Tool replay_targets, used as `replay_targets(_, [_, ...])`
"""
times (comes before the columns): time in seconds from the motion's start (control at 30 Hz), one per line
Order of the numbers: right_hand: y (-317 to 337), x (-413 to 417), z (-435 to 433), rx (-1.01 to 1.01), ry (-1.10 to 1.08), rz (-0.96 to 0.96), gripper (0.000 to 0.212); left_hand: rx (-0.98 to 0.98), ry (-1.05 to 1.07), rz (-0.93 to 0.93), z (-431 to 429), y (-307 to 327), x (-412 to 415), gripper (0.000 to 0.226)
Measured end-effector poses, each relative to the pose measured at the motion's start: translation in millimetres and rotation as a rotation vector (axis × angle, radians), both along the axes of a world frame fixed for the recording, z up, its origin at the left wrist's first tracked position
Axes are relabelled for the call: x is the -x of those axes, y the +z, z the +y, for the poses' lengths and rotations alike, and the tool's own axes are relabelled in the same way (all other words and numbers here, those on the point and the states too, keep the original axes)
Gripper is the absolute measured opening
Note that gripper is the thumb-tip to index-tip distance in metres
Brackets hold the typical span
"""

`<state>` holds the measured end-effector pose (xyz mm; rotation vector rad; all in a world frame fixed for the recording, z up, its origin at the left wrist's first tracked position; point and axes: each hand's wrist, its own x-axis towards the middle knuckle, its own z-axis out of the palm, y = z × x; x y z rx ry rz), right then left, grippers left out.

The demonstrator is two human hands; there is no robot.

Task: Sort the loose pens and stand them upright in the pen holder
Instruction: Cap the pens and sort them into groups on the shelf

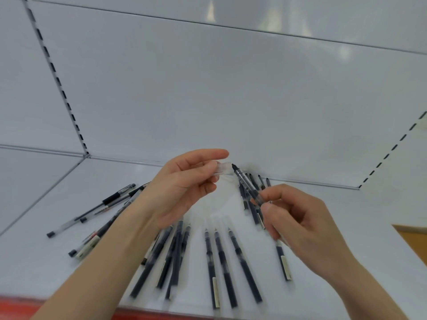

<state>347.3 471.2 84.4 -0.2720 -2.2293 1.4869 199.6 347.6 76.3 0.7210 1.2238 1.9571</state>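
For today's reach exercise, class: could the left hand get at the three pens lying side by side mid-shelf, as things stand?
Probably yes: the three pens lie uncovered close to the left hand. But it pinches a clear cap, so gripping one looks awkward.

Pens (245,265) clutter the shelf (34,262); open air above, back panel (208,100) behind.
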Motion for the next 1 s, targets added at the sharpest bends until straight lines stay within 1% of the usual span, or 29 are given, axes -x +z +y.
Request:
replay_targets(0.17, [-2, -1, -3, -0.039, 0.017, -0.028, 0.013, -0.054, 0.083, -0.094, 1, -1, -1, 0.02])
replay_targets(0.27, [-2, -1, -5, -0.037, 0.008, -0.028, 0.013, -0.05, 0.103, -0.102, 1, 0, -3, 0.019])
replay_targets(0.47, [-2, -1, -5, -0.015, 0.048, -0.087, 0.011, -0.03, 0.233, -0.047, 3, 4, -4, 0.023])
replay_targets(0.57, [-4, 0, -7, 0.024, 0.024, -0.064, 0.017, 0.001, 0.276, 0.043, 5, 3, -10, 0.024])
replay_targets(0.73, [-13, 2, -12, 0.066, -0.036, -0.007, 0.021, -0.025, 0.333, 0.059, 14, 2, -20, 0.025])
replay_targets(0.83, [-18, 1, -14, 0.055, -0.061, 0.009, 0.023, -0.029, 0.327, 0.061, 18, 0, -24, 0.019])
replay_targets(0.9, [-20, 3, -13, 0.047, -0.067, 0.003, 0.02, -0.017, 0.327, 0.05, 20, -2, -23, 0.014])
replay_targets(1.0, [-23, 5, -8, 0.014, -0.035, -0.084, 0.017, 0.054, 0.347, 0.077, 21, -9, -18, 0.011])
